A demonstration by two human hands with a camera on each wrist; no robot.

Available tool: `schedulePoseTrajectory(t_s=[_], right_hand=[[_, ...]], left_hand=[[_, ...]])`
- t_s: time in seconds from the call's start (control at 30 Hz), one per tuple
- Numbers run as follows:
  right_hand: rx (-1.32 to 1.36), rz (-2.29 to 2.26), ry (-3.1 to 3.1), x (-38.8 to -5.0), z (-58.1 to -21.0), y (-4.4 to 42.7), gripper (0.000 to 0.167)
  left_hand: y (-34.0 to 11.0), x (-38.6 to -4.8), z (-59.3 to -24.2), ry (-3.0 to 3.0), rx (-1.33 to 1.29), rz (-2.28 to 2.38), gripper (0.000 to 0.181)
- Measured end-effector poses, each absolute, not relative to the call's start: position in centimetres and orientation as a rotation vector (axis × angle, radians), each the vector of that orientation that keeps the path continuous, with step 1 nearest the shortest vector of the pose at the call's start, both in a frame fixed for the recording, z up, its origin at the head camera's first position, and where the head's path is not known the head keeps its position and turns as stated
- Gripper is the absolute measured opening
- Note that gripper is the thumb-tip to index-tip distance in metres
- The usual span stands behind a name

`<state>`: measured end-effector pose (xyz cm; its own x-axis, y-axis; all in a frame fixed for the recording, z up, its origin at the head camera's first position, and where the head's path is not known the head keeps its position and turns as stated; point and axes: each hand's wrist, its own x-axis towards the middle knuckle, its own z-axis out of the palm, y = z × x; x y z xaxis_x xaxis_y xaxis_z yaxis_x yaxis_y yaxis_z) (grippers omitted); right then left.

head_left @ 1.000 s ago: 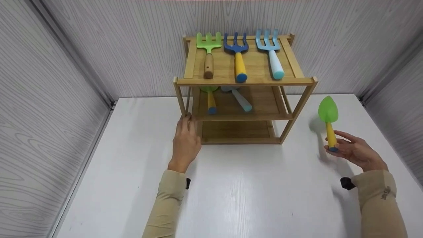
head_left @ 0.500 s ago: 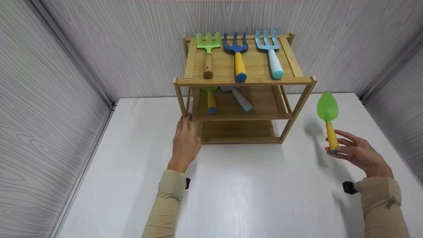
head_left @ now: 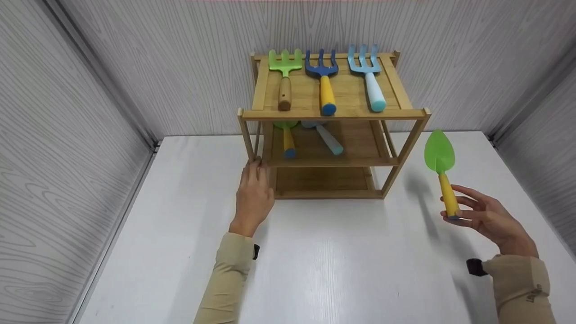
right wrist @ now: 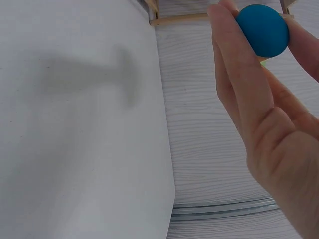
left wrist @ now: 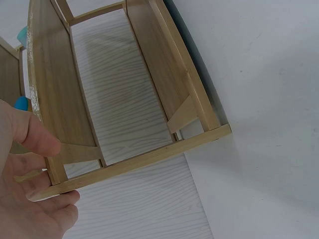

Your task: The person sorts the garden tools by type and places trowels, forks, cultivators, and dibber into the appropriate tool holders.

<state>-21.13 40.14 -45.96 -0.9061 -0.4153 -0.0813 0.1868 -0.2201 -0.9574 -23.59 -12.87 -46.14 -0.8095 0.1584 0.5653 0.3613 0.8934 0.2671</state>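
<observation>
My right hand point(head_left: 492, 220) pinches the lower end of a garden trowel point(head_left: 439, 153) between thumb and fingers. This trowel has a green blade, a yellow handle and a blue end cap point(right wrist: 262, 31), which faces the right wrist camera. It is held above the table, blade pointing away and slightly left, to the right of a wooden rack point(head_left: 297, 115). At the rack's left front post, my left hand point(head_left: 255, 198) grips the frame by the middle shelf. The left wrist view shows its thumb on one side of the wood and fingers curled at the other.
On the rack's top lie a green hand fork point(head_left: 285, 85), a dark blue one point(head_left: 326, 85) and a light blue one point(head_left: 370, 81). The middle shelf holds a yellow-handled trowel point(head_left: 289, 141) and a pale-handled tool point(head_left: 330, 140), heads partly hidden. Grey walls enclose the white table point(head_left: 333, 265).
My right hand has drawn slightly nearer, and the trowel has shifted left, its blade leaning more to the left. The left hand keeps its grip on the rack. The view has tilted a little.
</observation>
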Motion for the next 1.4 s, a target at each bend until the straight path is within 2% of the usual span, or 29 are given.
schedulePoseTrajectory(t_s=[0.37, 1.0, 1.4], right_hand=[[-0.536, -2.122, 1.725, -20.5, -45.8, 39.7, 0.066], [-0.542, -2.008, 1.879, -19.8, -46.2, 38.9, 0.066], [-0.762, -2.080, 1.699, -19.6, -46.6, 38.9, 0.072]], left_hand=[[-12.7, -23.6, -46.2, -2.537, -0.362, -0.526, 0.056], [-13.1, -23.8, -46.3, -2.524, -0.346, -0.576, 0.058], [-12.8, -23.7, -46.3, -2.501, -0.371, -0.561, 0.051]])
